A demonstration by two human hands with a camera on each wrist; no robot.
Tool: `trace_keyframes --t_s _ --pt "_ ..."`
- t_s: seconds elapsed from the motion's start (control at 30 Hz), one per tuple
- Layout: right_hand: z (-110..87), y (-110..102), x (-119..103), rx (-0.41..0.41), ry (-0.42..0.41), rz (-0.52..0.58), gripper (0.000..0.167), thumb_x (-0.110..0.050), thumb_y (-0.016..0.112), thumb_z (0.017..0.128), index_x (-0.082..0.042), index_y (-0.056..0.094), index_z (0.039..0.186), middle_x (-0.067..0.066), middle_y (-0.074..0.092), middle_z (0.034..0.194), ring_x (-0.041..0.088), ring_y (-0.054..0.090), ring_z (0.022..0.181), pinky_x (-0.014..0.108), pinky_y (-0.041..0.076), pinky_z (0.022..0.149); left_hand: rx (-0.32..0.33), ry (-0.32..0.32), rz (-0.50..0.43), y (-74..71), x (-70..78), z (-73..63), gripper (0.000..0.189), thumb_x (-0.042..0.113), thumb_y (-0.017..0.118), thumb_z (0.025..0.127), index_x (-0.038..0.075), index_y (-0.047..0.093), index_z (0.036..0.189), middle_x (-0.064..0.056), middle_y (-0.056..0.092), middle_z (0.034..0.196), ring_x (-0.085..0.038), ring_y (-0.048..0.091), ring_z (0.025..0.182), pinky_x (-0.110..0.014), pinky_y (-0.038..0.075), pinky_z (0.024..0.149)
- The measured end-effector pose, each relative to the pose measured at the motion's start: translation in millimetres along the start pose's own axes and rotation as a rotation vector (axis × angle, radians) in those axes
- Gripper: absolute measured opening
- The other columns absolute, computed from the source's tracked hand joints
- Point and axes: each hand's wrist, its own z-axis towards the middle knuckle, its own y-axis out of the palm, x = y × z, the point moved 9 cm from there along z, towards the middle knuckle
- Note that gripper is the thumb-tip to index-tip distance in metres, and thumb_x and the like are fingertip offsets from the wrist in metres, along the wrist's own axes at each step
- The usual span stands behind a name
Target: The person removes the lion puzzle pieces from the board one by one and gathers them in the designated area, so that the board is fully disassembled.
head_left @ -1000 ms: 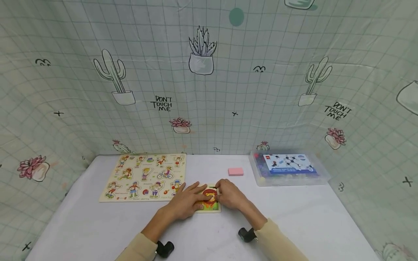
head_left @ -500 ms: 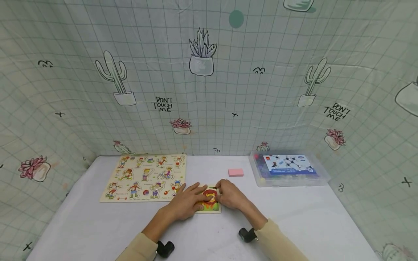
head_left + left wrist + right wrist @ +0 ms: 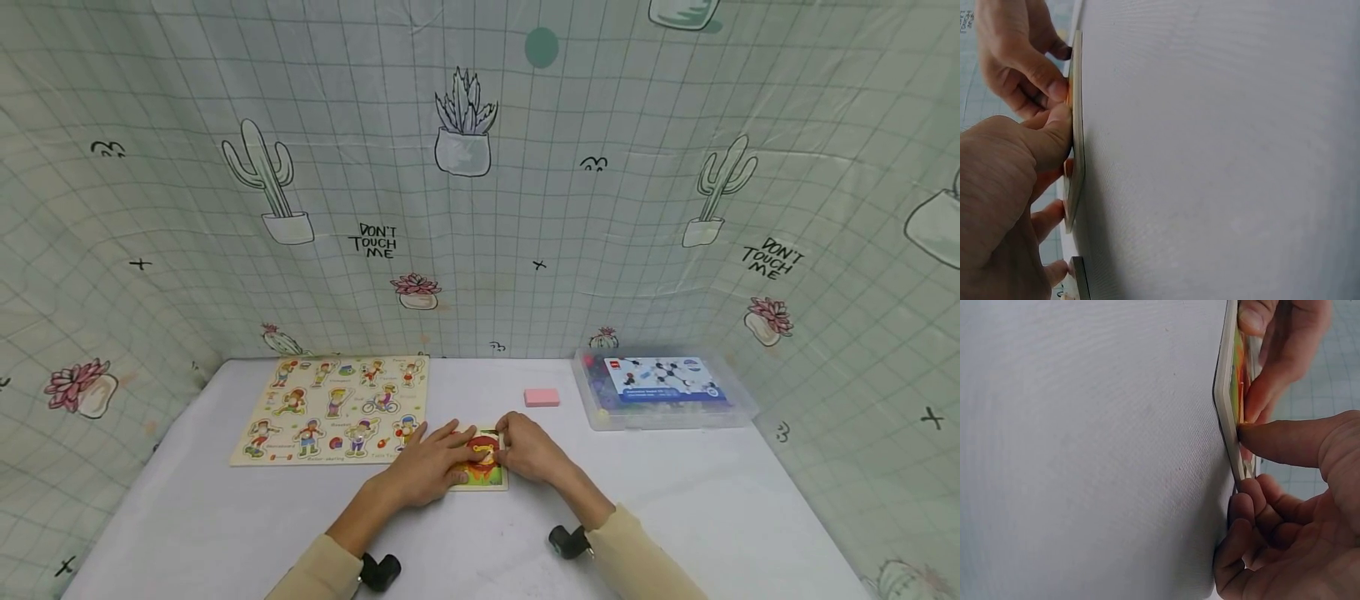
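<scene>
A small square wooden puzzle (image 3: 486, 478) with a red-maned lion picture lies flat on the white table, partly covered by both hands. My left hand (image 3: 422, 468) rests across its left side, fingers spread and mostly straight, with the thumb on the lower part. At the right edge, my right hand (image 3: 529, 447) pinches the puzzle. In the right wrist view its thumb (image 3: 1279, 440) presses the top near the border, while curled fingers (image 3: 1254, 503) meet the edge. The left wrist view shows the puzzle's pale rim (image 3: 1077, 125) side-on, with the left thumb (image 3: 1054, 140) on it.
A large wooden board (image 3: 300, 446) with sports figures lies behind and left, close to the left fingertips. A pink block (image 3: 542, 397) sits beyond the right hand. A clear plastic case (image 3: 660, 417) with a blue-and-white label stands at the back right, before the patterned cloth (image 3: 495, 275).
The head view has shifted very slightly, so the background sits a little lower. Both hands and the puzzle keep their places, without visible movement.
</scene>
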Motion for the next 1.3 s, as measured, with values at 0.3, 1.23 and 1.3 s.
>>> trace_keyframes --t_s 0.3,1.23,1.3 --pt "-1.6 -1.0 -1.2 0.001 0.001 0.019 0.037 -0.008 0.077 0.085 0.003 0.058 0.114 0.005 0.058 0.084 0.016 0.052 0.076 0.032 0.047 0.067 -0.028 -0.006 -0.069 -0.8 1.2 4.3 0.034 0.03 0.065 0.097 0.027 0.065 0.131 0.0 0.039 0.16 -0.031 0.029 0.151 -0.071 0.02 0.114" --pt "-1.2 -1.4 2.4 -0.003 0.021 0.035 0.036 -0.012 0.073 0.088 0.001 0.063 0.12 0.002 0.056 0.083 0.014 0.052 0.072 0.028 0.044 0.063 -0.069 -0.009 -0.121 3.4 -1.4 7.9 0.032 0.026 0.065 0.098 0.024 0.064 0.129 0.001 0.037 0.161 -0.028 0.025 0.152 -0.071 0.015 0.115" --pt "-0.9 -2.5 3.1 0.01 0.023 0.046 0.032 -0.011 0.071 0.09 0.0 0.065 0.118 0.001 0.059 0.081 0.013 0.053 0.07 0.027 0.044 0.062 -0.068 -0.009 -0.12 3.9 -1.6 7.8 0.032 0.027 0.065 0.098 0.024 0.064 0.13 0.0 0.037 0.161 -0.028 0.025 0.153 -0.071 0.015 0.115"
